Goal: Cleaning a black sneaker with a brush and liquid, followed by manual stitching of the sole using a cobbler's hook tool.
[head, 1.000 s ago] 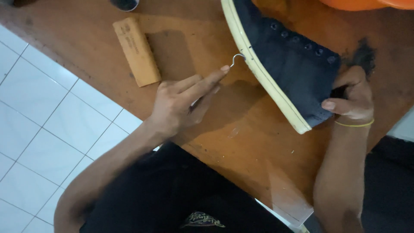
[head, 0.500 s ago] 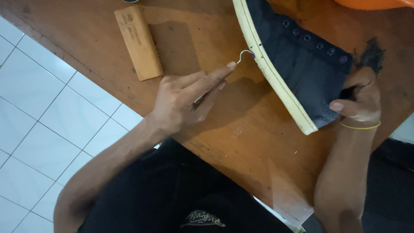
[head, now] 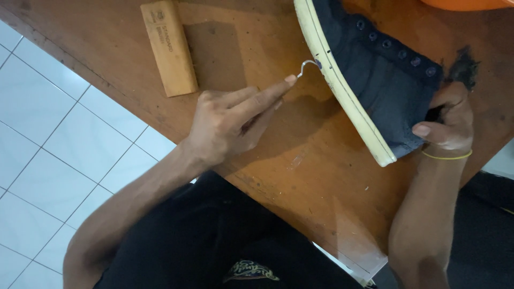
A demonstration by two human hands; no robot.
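On the far right of the tabletop [head: 278,176], the dark blue high-top shoe [head: 375,91] lies tipped on its side, its pale yellow sole [head: 342,91] turned toward the middle of the scene and its row of eyelets facing the far right. Your right hand [head: 447,120] has its grip closed on the shoe's ankle end, thumb pressed on the canvas and fingers tucked round the opening, with a thin yellow band [head: 447,157] on that wrist. Your left hand [head: 230,120] is closed around a tool whose handle is mostly hidden in the palm, the forefinger laid straight along it; only the curved metal hook [head: 305,67] shows past the fingertip, and its tip touches the sole's edge just where the rubber meets the canvas. Between the hand and the shoe, a dark shadow falls on the brown wood. Farther left and toward the far edge, a wooden block [head: 168,48] with a printed face lies flat, well apart from the shoe, and just to its right sits a darker rectangular patch [head: 214,53] on the surface. At the far right, an orange rim [head: 471,4] peeks in, and a black smear [head: 463,67] marks the wood beside your right hand. Near you, your dark clothing [head: 225,241] fills the lower middle, and white floor tiles [head: 48,160] spread away to the left.
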